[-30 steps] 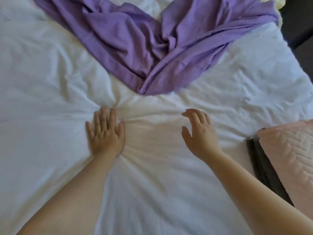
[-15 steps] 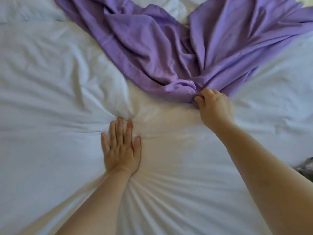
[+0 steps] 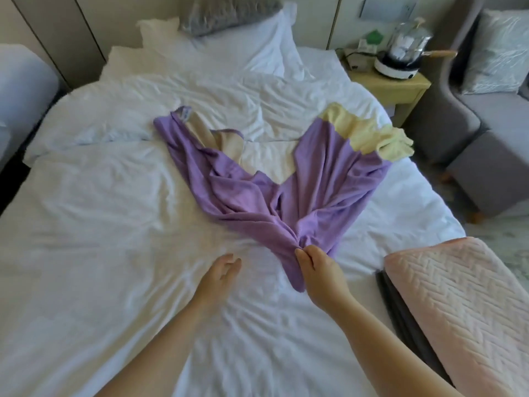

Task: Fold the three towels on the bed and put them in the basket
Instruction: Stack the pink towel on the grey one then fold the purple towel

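Right grip (image 3: 320, 270) is pinching the bunched near end of the purple towel (image 3: 243, 196) on the bed (image 3: 114, 224), fingers curled round it. Left grip (image 3: 220, 270) is sitting just beside it, fingers loose, holding nothing. Beyond the grip, the yellow towel (image 3: 372, 133) and beige towel (image 3: 226, 141) are lying at the purple's far ends. A small label (image 3: 184, 113) there is too blurred to read.

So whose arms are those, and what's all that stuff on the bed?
The camera sits on a person's head and looks down, so you see only their arms. On the white bed lies a purple towel, with a yellow towel at its far right end and a beige towel at its far left. The right hand pinches the purple towel's near tip. The left hand is open, holding nothing. A pink quilted thing sits on the right.
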Tool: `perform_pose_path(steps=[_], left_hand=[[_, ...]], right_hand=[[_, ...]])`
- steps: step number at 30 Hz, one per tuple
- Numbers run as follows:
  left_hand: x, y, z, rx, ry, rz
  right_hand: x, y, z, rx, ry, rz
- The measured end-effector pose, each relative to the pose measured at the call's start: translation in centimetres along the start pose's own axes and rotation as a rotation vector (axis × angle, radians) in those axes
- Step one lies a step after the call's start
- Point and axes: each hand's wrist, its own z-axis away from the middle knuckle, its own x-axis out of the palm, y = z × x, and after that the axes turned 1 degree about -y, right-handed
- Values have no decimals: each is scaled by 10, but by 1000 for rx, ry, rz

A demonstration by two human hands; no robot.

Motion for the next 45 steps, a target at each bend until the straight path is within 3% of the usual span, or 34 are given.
perform_pose_path(steps=[3, 6, 10, 14, 19, 24, 28, 32, 34, 37, 39, 42, 45], left_hand=[[-6, 63, 57, -169, -225, 212], [-22, 127, 107, -6, -331, 311], [-45, 212, 177, 320, -223, 618], [-76, 279, 237, 625, -61, 466], [-109, 343, 306, 861, 88, 414], [-105, 378, 355, 955, 113, 442], [-105, 401, 385, 993, 170, 567], [-108, 415, 405, 1041, 262, 560], [-108, 415, 411, 1039, 347, 502], [-111, 412, 414, 1017, 482, 475], [-110, 412, 414, 999, 538, 506], [-98, 410, 413, 990, 518, 472], [-90, 407, 411, 1012, 449, 427]], right_hand=[[-41, -56, 26, -16, 30, -205], [-91, -114, 56, -74, 77, -386], [-149, -179, 108, -136, 56, -648], [-206, -228, 161, -284, 53, -863], [-258, -248, 203, -443, 95, -857], [-285, -249, 219, -555, 137, -844], [-304, -243, 222, -622, -80, -899], [-293, -222, 223, -595, -293, -666], [-284, -218, 226, -629, -162, -595], [-285, -219, 226, -614, 169, -628], [-288, -221, 230, -672, 264, -632], [-281, -227, 241, -823, 100, -488], [-263, -233, 245, -807, 1, -392]])
